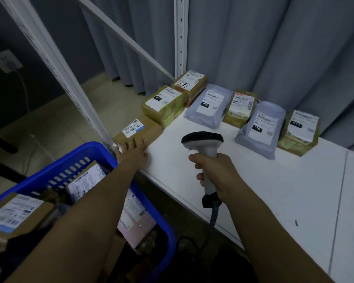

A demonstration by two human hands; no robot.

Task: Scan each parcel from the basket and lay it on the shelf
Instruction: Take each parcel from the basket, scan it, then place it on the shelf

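A flat brown cardboard parcel with a barcode label lies at the left front corner of the white shelf. My left hand rests on its near edge with fingers spread and straight. My right hand grips the handle of a grey and black barcode scanner, held upright over the shelf with its head facing the parcels. The blue basket sits low at the left under my left arm, with several labelled parcels inside.
Several scanned parcels line the back of the shelf: taped brown boxes and grey poly bags. White shelf uprights rise at the back and left. Grey curtains hang behind. The scanner's cable drops below the shelf edge.
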